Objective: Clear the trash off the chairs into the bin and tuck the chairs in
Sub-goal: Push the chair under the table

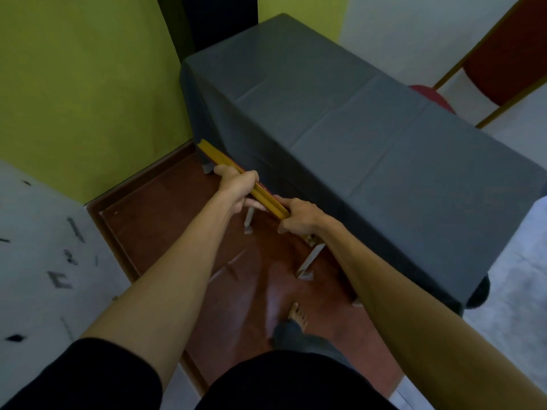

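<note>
Step in hand: tucking the near chair [236, 176] in; my guess is the push is nearly done, for its yellow top rail already lies against the hanging edge of the grey tablecloth [340, 119]; the seat is hidden under the cloth, so I cannot say whether any trash remains on it.
Left hand [236, 184]: clenched over the rail near its middle, fingers curled underneath.
Right hand [299, 216]: wrapped round the rail's near end, thumb side down; the two hands sit close together on the one bar.
Chair legs: pale rear feet [306, 266] stand on the red-brown floor [165, 226], just outside the cloth.
Doing it well: push level and evenly with both hands so the chair runs straight, not skewed; ease off as the back meets the table, or the cloth will drag and bunch; keep the bare foot [297, 316] clear of the rear legs.
Second chair [503, 51]: red seat and back, yellow frame, at the far side of the table, standing out from it; it looks yet to be tucked.
Bin: not in view.
Trash: none that I can make out.
</note>
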A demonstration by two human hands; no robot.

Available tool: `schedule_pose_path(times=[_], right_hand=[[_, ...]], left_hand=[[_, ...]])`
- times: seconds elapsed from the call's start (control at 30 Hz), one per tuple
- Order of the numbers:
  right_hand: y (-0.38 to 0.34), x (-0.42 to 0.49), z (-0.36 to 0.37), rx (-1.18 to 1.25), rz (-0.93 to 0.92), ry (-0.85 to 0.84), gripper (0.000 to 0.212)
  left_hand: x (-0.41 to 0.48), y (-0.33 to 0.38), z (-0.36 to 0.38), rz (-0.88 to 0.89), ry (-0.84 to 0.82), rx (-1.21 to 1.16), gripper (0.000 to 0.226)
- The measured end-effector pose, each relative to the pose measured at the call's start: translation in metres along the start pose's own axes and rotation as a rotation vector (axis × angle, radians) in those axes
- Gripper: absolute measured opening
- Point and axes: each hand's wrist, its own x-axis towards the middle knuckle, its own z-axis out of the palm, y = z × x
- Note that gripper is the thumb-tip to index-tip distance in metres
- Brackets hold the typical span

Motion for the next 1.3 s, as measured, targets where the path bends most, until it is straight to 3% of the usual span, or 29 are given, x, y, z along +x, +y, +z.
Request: schedule_pose_path(times=[0.37,0.43,0.53,0.63,0.8,0.97,1.3], right_hand=[[-0.001,-0.006,0.012,-0.034,-0.006,0.127,0.076],[-0.002,-0.006,0.016,-0.022,-0.013,0.169,0.073],[0.001,-0.012,0.026,0.038,-0.003,0.218,0.072],[0.010,-0.028,0.033,0.213,-0.012,0.200,0.076],[0.043,-0.074,0.045,0.316,0.004,0.249,0.074],[0.083,-0.134,0.058,0.422,0.054,0.316,0.065],[0.199,-0.223,0.046,0.536,0.246,0.514,0.058]], left_hand=[[0.005,-0.006,0.000,0.016,0.023,0.001,0.077],[0.004,-0.012,0.000,0.026,0.036,-0.013,0.069],[-0.002,-0.025,0.004,0.016,0.000,-0.025,0.040],[-0.019,-0.043,0.012,0.037,-0.029,0.092,0.034],[-0.048,-0.075,0.014,0.079,-0.124,0.356,0.050],[-0.083,-0.099,0.034,0.149,-0.251,0.551,0.032],[-0.141,-0.125,0.161,0.290,-0.452,0.765,0.038]])
